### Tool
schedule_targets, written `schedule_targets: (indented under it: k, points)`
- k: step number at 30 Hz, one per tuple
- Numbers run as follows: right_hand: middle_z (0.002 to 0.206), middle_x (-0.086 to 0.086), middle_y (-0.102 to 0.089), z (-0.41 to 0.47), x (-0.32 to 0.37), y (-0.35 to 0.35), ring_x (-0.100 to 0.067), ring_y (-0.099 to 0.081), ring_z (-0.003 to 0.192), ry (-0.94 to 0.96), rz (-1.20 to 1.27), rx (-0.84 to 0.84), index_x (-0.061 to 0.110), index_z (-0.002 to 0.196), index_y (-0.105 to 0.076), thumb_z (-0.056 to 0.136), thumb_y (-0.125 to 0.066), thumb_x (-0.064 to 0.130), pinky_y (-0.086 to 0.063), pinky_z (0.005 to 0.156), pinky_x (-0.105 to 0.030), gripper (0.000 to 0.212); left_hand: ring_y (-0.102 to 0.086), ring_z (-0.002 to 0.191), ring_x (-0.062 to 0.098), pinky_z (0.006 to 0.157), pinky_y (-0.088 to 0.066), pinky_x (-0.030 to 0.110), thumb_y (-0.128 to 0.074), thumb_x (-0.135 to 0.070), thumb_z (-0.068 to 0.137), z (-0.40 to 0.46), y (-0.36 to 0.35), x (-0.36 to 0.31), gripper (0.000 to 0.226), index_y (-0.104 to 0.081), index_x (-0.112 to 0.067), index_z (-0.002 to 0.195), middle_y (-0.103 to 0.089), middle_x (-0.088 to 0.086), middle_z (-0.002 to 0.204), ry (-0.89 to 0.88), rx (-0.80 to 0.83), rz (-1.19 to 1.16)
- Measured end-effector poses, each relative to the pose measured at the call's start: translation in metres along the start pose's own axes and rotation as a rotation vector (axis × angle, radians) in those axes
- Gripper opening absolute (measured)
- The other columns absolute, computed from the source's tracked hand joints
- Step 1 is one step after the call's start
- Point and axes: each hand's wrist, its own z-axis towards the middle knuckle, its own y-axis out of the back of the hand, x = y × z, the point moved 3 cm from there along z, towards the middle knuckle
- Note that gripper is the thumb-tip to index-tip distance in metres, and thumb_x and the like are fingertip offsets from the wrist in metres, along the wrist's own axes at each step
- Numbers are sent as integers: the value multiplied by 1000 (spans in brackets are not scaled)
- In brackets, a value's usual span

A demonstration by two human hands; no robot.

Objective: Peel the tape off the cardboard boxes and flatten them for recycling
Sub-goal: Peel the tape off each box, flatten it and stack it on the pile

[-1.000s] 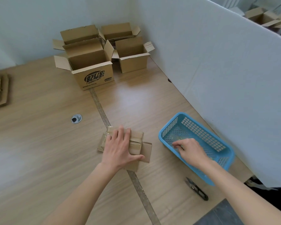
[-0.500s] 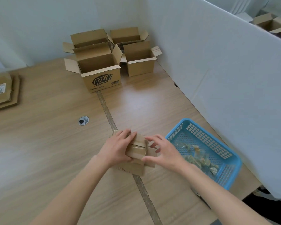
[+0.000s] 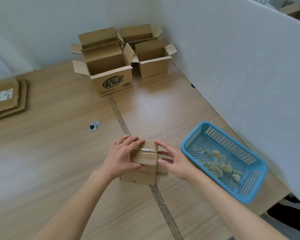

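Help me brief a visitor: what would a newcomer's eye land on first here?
Probably the left hand gripping a small taped box at the table's near centre, the right hand spread beside it. Next, the blue basket of peeled tape scraps on the right, then open cardboard boxes clustered in the far corner.

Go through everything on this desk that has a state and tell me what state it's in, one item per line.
Small box: partly collapsed, clear tape still on it.
Left hand: grips the small box.
Right hand: fingers spread, beside the box.
Blue basket: holds crumpled tape scraps.
Printed box: upright, flaps open.
Three plain boxes: upright, flaps open.
Cardboard stack: flattened.
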Motion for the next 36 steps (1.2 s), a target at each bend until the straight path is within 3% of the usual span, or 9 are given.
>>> schedule_targets:
  k: [7,15,19,25,31,36]
  points:
    - [137,35,-52,-3,-2,3,4,-53,127,-34,1,-13,57,138,-44,91,-73,15,-52,103,-27,70,-35,137,22,101,-36,44,-75,-74,58,-7,-8,-6,103,-45,-36,149,-47,-12,147,9,-24,56]
    - [143,20,-54,-3,-3,4,-2,-55,128,-51,78,5,37,145,-48,84,-78,12,-53,102,-32,73,-34,137,22,101,-37,45,-65,-78,60,-10,-10,-8,102,-44,-36,150,-46,-11,148,20,-32,77]
    - [141,20,-55,0,-2,7,-3,-56,126,-54,59,16,36,143,-50,80,-82,16,-54,101,-35,73,-36,134,22,99,-39,45,-61,-78,60,-11,-11,-12,99,-48,-33,148,-49,-10,145,20,-67,62]
    - [134,21,-59,3,-2,9,-2,-56,126,-71,62,33,40,133,-55,71,-88,23,-55,99,-33,72,-37,135,24,99,-37,46,-74,-73,61,-12,-14,-15,99,-49,-31,148,-50,-6,146,4,-67,95]
    - [129,25,-63,1,0,9,3,-61,118,-46,-16,-35,43,133,-58,70,-89,24,-54,98,-30,73,-40,134,24,100,-37,46,-57,-81,61,-13,-13,-19,99,-50,-31,147,-51,-7,145,19,-69,94]
    - [135,17,-63,-6,0,6,-1,-67,110,-28,-22,-130,37,139,-59,73,-89,16,-58,95,-30,75,-37,136,22,101,-36,45,-67,-79,63,-13,-14,-16,99,-48,-32,148,-49,-9,146,11,-68,83]
